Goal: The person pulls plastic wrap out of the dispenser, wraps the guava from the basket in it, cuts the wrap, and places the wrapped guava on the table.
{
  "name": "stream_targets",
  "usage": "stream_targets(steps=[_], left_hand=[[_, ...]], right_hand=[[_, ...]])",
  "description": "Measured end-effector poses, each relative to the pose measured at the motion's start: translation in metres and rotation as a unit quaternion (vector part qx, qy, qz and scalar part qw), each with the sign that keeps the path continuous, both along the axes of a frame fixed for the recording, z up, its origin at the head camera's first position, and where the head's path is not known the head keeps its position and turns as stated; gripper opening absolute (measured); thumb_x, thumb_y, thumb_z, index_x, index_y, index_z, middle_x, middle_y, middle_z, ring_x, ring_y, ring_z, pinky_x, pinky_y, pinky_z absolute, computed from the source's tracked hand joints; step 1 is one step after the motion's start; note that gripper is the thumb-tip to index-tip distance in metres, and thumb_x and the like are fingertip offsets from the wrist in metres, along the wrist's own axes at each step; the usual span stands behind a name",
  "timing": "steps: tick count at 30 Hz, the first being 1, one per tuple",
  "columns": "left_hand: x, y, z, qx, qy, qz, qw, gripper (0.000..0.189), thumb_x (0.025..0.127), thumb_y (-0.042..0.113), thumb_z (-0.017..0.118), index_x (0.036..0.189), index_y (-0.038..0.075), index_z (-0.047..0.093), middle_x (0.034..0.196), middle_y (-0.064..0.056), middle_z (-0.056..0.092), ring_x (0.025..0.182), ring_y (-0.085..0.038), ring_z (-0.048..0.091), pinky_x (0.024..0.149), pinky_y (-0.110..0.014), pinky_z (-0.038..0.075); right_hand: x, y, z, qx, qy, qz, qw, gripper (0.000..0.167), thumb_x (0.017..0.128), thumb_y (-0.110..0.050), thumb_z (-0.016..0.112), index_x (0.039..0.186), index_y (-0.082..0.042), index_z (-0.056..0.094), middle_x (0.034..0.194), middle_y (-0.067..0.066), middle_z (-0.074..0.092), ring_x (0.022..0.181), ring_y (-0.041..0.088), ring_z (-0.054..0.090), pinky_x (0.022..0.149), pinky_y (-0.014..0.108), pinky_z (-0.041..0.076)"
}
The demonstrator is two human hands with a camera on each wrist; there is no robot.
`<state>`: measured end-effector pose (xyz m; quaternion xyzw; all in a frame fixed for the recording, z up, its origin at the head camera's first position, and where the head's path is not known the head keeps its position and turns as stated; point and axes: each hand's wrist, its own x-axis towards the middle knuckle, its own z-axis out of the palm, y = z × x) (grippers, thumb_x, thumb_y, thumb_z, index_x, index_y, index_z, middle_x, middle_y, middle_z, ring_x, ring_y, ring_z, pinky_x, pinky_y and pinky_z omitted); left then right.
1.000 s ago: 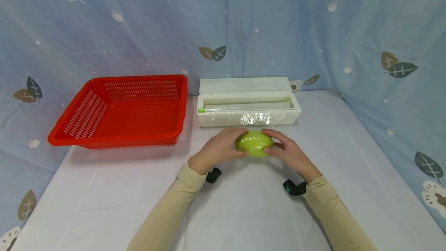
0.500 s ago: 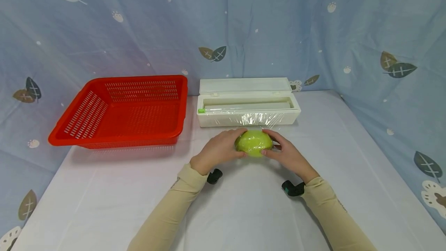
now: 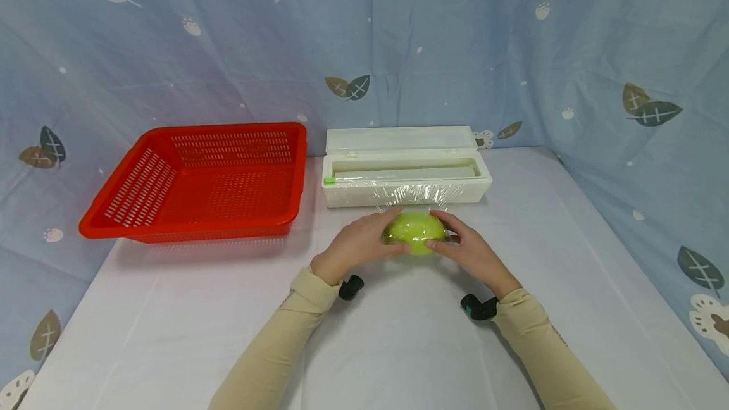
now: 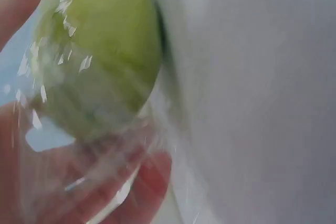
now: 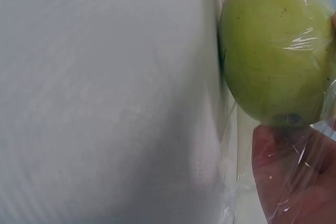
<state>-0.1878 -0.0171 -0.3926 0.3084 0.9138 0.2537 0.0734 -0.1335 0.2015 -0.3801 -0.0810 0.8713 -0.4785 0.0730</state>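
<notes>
A smooth green oval fruit [image 3: 416, 233], possibly a mango, sits on clear cling film in front of the dispenser. In the head view my left hand [image 3: 355, 242] grips its left end, the thumb in front and the fingers behind. My right hand [image 3: 475, 255] holds the opposite end the same way. Film stretches from the white wrap box [image 3: 342, 197] towards the fruit. In the left wrist view glossy film [image 4: 39, 98] covers part of the fruit [image 4: 105, 51] and some fingers. The right wrist view shows film over the speckled fruit [image 5: 273, 45] and the hand [image 5: 294, 177]; its underside is hidden.
The wrap box's lid [image 3: 398, 139] stands raised behind a film roll [image 3: 404, 174], with a green slider [image 3: 329, 180] at the left end. A red plastic basket [image 3: 228, 231] stands to the left. A patterned blue curtain [image 3: 433, 37] hangs behind the white-covered table [image 3: 387, 359].
Both hands stay around the fruit. The left thumb has shifted slightly right across its front, and the right hand has come a little to the left. The box and basket have not moved.
</notes>
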Motion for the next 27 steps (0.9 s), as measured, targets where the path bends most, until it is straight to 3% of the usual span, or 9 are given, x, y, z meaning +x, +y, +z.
stream_targets(steps=[5, 10, 13, 17, 19, 22, 25, 27], left_hand=[[0.005, 0.007, -0.007, -0.039, 0.057, 0.006, 0.9976, 0.081, 0.071, 0.069, 0.052, 0.139, 0.035, 0.025, 0.111, -0.001, 0.054, 0.095, -0.016, 0.048, 0.061, -0.035, 0.046], [0.007, 0.009, -0.009, -0.04, 0.075, 0.02, 0.9962, 0.079, 0.071, 0.069, 0.052, 0.139, 0.036, 0.027, 0.11, -0.002, 0.055, 0.095, -0.017, 0.049, 0.06, -0.036, 0.047], [0.006, 0.008, -0.008, -0.039, 0.071, 0.021, 0.9965, 0.079, 0.071, 0.069, 0.052, 0.138, 0.036, 0.028, 0.11, -0.001, 0.056, 0.096, -0.017, 0.05, 0.062, -0.037, 0.047], [0.004, 0.007, -0.008, -0.033, 0.062, 0.021, 0.9973, 0.079, 0.07, 0.069, 0.052, 0.138, 0.036, 0.028, 0.108, 0.0, 0.057, 0.095, -0.016, 0.05, 0.063, -0.037, 0.047], [0.004, 0.006, -0.008, -0.03, 0.059, 0.022, 0.9976, 0.08, 0.07, 0.07, 0.051, 0.138, 0.036, 0.028, 0.107, 0.001, 0.057, 0.094, -0.016, 0.05, 0.062, -0.036, 0.047], [0.004, 0.006, -0.008, -0.028, 0.054, 0.023, 0.9979, 0.08, 0.07, 0.071, 0.05, 0.138, 0.037, 0.028, 0.106, 0.002, 0.057, 0.094, -0.015, 0.05, 0.062, -0.036, 0.047], [0.004, 0.006, -0.008, -0.028, 0.051, 0.023, 0.998, 0.08, 0.07, 0.071, 0.05, 0.138, 0.037, 0.027, 0.107, 0.002, 0.057, 0.095, -0.016, 0.05, 0.062, -0.036, 0.047], [0.004, 0.006, -0.008, -0.028, 0.052, 0.023, 0.998, 0.079, 0.07, 0.07, 0.051, 0.138, 0.037, 0.027, 0.107, 0.002, 0.057, 0.094, -0.015, 0.05, 0.062, -0.037, 0.047]], right_hand=[[-0.006, 0.009, -0.012, 0.002, 0.006, 0.014, 0.9999, 0.068, 0.082, -0.035, 0.062, 0.139, -0.015, 0.029, 0.14, 0.005, 0.032, 0.118, 0.026, 0.039, 0.094, 0.044, 0.035], [-0.013, 0.021, -0.026, 0.04, 0.005, 0.038, 0.9985, 0.078, 0.076, -0.04, 0.068, 0.14, -0.027, 0.025, 0.139, 0.002, 0.033, 0.121, 0.029, 0.037, 0.093, 0.049, 0.035], [-0.014, 0.023, -0.027, 0.084, 0.016, 0.054, 0.9949, 0.085, 0.073, -0.031, 0.073, 0.141, -0.029, 0.021, 0.135, 0.009, 0.038, 0.12, 0.032, 0.037, 0.091, 0.054, 0.034], [-0.016, 0.027, -0.027, 0.156, 0.055, 0.066, 0.9841, 0.088, 0.073, -0.011, 0.072, 0.143, -0.021, 0.019, 0.124, 0.015, 0.048, 0.115, 0.033, 0.041, 0.09, 0.053, 0.035], [-0.017, 0.029, -0.028, 0.187, 0.076, 0.055, 0.9778, 0.082, 0.074, -0.007, 0.07, 0.141, -0.019, 0.025, 0.12, 0.013, 0.052, 0.112, 0.031, 0.043, 0.089, 0.051, 0.036], [-0.017, 0.034, -0.029, 0.227, 0.101, 0.033, 0.968, 0.059, 0.078, -0.01, 0.067, 0.132, -0.015, 0.042, 0.117, 0.009, 0.056, 0.11, 0.029, 0.043, 0.089, 0.049, 0.034], [-0.016, 0.038, -0.029, 0.259, 0.111, 0.021, 0.9592, 0.039, 0.08, -0.016, 0.066, 0.118, -0.012, 0.057, 0.119, 0.008, 0.054, 0.111, 0.029, 0.041, 0.088, 0.05, 0.031], [-0.015, 0.039, -0.028, 0.275, 0.103, 0.02, 0.9557, 0.035, 0.079, -0.017, 0.065, 0.114, -0.01, 0.06, 0.12, 0.01, 0.05, 0.112, 0.031, 0.039, 0.087, 0.052, 0.03]])
